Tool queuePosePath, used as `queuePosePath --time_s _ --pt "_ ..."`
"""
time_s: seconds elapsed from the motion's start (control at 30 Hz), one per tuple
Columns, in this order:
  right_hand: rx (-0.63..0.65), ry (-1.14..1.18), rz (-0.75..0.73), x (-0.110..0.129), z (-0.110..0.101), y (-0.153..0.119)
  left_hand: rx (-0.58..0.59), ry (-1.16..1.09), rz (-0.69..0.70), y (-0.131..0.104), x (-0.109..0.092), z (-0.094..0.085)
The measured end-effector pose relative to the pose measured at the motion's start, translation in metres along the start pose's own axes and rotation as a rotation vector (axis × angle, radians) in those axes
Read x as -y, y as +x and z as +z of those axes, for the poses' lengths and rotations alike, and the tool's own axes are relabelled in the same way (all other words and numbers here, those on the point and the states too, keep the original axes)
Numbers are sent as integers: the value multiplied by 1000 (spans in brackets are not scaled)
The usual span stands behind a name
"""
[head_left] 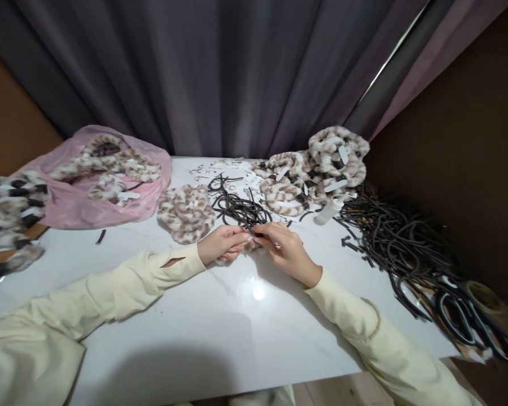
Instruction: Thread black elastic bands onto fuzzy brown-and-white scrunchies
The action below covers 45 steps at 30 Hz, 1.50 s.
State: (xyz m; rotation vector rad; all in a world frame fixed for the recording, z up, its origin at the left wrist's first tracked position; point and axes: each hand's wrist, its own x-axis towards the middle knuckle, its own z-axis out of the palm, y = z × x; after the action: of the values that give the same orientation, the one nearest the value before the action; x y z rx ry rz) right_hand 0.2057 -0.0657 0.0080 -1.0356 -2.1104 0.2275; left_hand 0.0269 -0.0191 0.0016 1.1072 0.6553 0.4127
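Note:
My left hand and my right hand meet over the middle of the white table. Both have their fingertips pinched together on something small. A bit of spotted fluffy material shows beneath the fingers, but the exact thing held is too small to make out. Just beyond the fingertips lies a tangle of black cords. Left of it, close to my left hand, sits a pile of brown-and-white fluffy loops.
A pink plastic bag holds fluffy pieces at the left. White tags lie at the back. Tagged fluffy rings are stacked back right, beside a small white bottle. Many black cords cover the right edge.

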Motion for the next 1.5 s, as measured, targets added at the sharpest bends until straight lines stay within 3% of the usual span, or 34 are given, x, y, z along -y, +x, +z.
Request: queuePosePath --time_s 0.13,0.3,0.43,0.73,0.93,1.2,1.33,1.5 --pt "-33 -70 51 3 4 -1 -34 -7 -28 1 -1 1" --pt "-46 -4 151 6 5 -1 39 85 -61 0 -2 2" --pt "-46 179 202 10 1 0 46 201 52 -2 1 2" --pt "71 231 142 8 -4 -3 -196 575 315 -3 3 2" --pt "86 217 123 9 -2 -7 -286 697 388 -3 2 0" --pt "73 265 218 3 -3 0 -149 572 352 -1 6 -6" --pt "32 278 263 2 0 3 -138 693 390 -3 4 -5" --pt "2 277 306 6 5 2 -236 965 459 -1 2 -1"
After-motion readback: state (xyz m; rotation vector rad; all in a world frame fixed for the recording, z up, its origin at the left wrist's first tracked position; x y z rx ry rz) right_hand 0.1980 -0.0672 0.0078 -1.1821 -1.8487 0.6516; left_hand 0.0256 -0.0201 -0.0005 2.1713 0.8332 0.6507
